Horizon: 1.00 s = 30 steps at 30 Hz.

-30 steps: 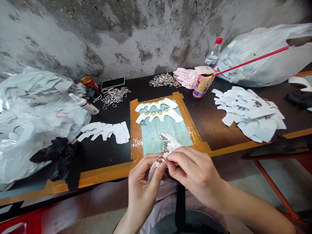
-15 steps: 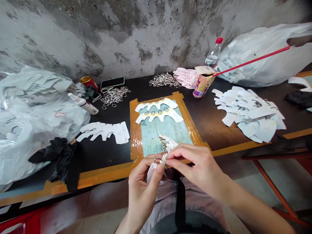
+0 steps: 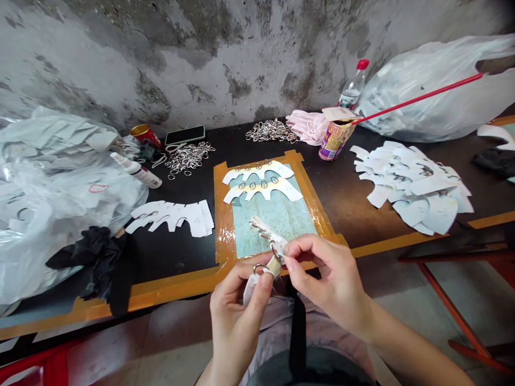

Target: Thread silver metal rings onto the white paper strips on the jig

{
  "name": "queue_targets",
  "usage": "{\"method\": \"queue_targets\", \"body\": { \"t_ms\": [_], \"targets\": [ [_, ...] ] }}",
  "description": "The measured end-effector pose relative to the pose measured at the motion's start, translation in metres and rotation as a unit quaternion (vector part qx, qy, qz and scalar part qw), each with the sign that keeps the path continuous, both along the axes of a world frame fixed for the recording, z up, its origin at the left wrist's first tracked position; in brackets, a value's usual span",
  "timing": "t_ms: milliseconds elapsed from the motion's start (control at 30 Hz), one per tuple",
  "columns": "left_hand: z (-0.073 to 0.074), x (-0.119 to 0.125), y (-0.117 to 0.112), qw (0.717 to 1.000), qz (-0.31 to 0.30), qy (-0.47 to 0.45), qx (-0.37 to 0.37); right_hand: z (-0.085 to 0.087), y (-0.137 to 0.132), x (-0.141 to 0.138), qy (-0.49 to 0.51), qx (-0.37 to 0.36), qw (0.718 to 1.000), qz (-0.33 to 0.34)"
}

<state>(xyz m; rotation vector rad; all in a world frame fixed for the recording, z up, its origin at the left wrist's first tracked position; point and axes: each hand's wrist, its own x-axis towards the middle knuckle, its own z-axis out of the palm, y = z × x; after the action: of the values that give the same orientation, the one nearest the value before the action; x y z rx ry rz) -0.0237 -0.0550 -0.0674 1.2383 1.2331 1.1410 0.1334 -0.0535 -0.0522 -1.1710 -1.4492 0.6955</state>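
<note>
Between my hands, over the front edge of the table, is a white scalloped strip with several metal rings along it. My left hand pinches its near end, thumb beside a metal ring. Farther along the strip, my right hand grips it between thumb and forefinger. The strip's far end points up and left over a pale green sheet taped to the table. Two flat white scalloped strips with rings lie at the back of that sheet.
Left are a stack of white strips, a glue-like bottle, metal rings, black cloth and a plastic bag. Right are a pile of ringed strips, a patterned cup with a red stick, and a bottle.
The right hand has shifted slightly right along the strip. More of the strip's middle shows between the hands, and its far end has swung to the left.
</note>
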Motion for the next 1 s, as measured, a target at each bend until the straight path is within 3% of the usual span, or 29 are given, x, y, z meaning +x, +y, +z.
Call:
{"method": "queue_targets", "body": {
  "t_ms": [167, 400, 667, 767, 900, 1000],
  "targets": [
    [0.007, 0.002, 0.001, 0.994, 0.002, 0.069, 0.089, 0.002, -0.008, -0.006, -0.106, 0.109, 0.988, -0.016],
    [0.001, -0.003, 0.001, 0.974, -0.015, 0.123, 0.189, 0.006, -0.008, -0.004, -0.202, 0.109, 0.973, 0.014],
    [0.007, -0.012, 0.008, 0.964, -0.061, 0.159, 0.203, 0.007, 0.003, 0.013, -0.347, 0.13, 0.921, 0.117],
    [0.007, -0.013, 0.012, 0.961, -0.11, 0.167, 0.192, 0.009, 0.005, 0.021, -0.336, 0.109, 0.923, 0.155],
    [0.003, -0.011, 0.017, 0.972, -0.134, 0.143, 0.131, 0.011, 0.009, 0.032, -0.318, 0.05, 0.923, 0.21],
    [0.001, -0.011, 0.021, 0.973, -0.159, 0.129, 0.105, 0.013, 0.014, 0.036, -0.288, 0.046, 0.929, 0.226]
  ]
}}
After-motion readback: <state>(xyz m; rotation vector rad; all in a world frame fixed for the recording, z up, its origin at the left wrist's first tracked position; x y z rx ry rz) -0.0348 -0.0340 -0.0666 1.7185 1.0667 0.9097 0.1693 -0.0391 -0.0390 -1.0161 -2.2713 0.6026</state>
